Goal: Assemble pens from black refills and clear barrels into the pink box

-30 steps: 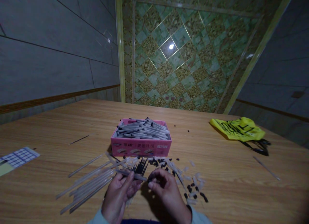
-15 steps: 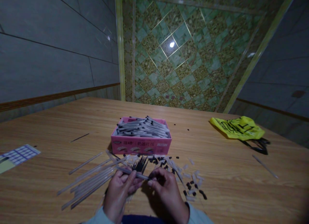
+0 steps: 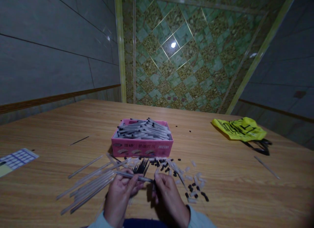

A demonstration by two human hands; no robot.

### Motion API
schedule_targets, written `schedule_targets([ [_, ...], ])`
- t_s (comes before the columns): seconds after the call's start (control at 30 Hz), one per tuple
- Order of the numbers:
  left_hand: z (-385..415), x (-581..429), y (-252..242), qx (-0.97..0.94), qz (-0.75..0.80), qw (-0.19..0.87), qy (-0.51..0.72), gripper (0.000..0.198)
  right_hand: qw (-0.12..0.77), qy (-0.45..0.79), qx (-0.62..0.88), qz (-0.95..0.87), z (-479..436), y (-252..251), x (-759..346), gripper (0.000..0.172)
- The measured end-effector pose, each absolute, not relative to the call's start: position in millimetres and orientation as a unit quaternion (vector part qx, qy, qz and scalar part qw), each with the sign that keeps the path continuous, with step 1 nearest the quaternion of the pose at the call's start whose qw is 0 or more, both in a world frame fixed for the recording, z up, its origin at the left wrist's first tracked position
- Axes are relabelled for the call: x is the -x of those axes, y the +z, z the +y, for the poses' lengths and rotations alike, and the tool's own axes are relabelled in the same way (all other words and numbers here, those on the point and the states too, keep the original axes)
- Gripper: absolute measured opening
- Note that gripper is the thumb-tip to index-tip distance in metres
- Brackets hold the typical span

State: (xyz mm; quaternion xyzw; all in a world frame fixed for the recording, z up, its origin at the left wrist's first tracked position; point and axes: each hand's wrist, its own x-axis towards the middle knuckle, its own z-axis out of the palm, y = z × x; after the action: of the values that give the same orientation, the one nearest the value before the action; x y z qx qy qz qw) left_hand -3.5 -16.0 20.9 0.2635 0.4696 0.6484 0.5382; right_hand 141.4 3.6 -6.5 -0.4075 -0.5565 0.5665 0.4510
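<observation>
A slim grey see-through pen (image 3: pixel 128 174) lies across my left hand (image 3: pixel 120 192), whose thumb and fingers are closed round it. At its right end, which looks dark, my right hand (image 3: pixel 169 192) is closed with thumb and forefinger together; whatever small part they pinch is hidden. Just beyond the hands is a bundle of thin dark pen refills (image 3: pixel 142 167). Clear pen barrels (image 3: pixel 92 192) lie to the left. Small black plugs (image 3: pixel 160 163) and short clear caps (image 3: pixel 192 200) are scattered to the right.
A pink box (image 3: pixel 142 148) heaped with assembled-looking pens (image 3: pixel 144 130) stands behind the loose parts. A yellow bag (image 3: pixel 241 128) with black handles lies at the right, near a single thin stick (image 3: pixel 267 167). A checked sheet (image 3: pixel 21 157) is at the far left on the wooden table (image 3: pixel 61 120).
My right hand's fingers have shifted and turned at the pen's right end, with the thumb now higher. The left hand keeps its hold. The whole view has moved slightly.
</observation>
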Motion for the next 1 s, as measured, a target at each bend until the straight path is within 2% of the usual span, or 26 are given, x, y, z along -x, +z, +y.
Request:
schedule_targets([
  [0.13, -15, 7, 22, -0.260, 0.475, 0.539, 0.645, 0.048, 0.469, 0.425, 0.418, -0.652, 3, 5, -147, 0.024],
  [0.17, -15, 7, 21, -0.262, 0.475, 0.543, 0.641, 0.047, 0.459, 0.387, 0.426, -0.677, 3, 7, -148, 0.022],
  [0.23, -15, 7, 20, -0.266, 0.470, 0.551, 0.636, 0.045, 0.429, 0.356, 0.441, -0.703, 2, 7, -150, 0.029],
  [0.33, -15, 6, 18, -0.266, 0.464, 0.557, 0.636, 0.045, 0.405, 0.373, 0.449, -0.704, 2, 6, -152, 0.039],
  [0.47, -15, 5, 18, -0.262, 0.464, 0.556, 0.638, 0.046, 0.433, 0.352, 0.440, -0.704, 2, 5, -151, 0.027],
  [0.6, -17, 3, 23, -0.255, 0.471, 0.552, 0.639, 0.049, 0.412, 0.422, 0.433, -0.681, 1, 4, -150, 0.042],
  [0.77, -18, 1, 26, -0.259, 0.474, 0.546, 0.641, 0.049, 0.440, 0.384, 0.436, -0.685, 1, 5, -150, 0.032],
  [0.9, -18, 2, 23, -0.268, 0.472, 0.540, 0.643, 0.047, 0.424, 0.422, 0.430, -0.676, 1, 3, -150, 0.043],
  [1.0, -17, 5, 20, -0.269, 0.472, 0.544, 0.640, 0.047, 0.425, 0.387, 0.438, -0.691, 0, 4, -151, 0.033],
])
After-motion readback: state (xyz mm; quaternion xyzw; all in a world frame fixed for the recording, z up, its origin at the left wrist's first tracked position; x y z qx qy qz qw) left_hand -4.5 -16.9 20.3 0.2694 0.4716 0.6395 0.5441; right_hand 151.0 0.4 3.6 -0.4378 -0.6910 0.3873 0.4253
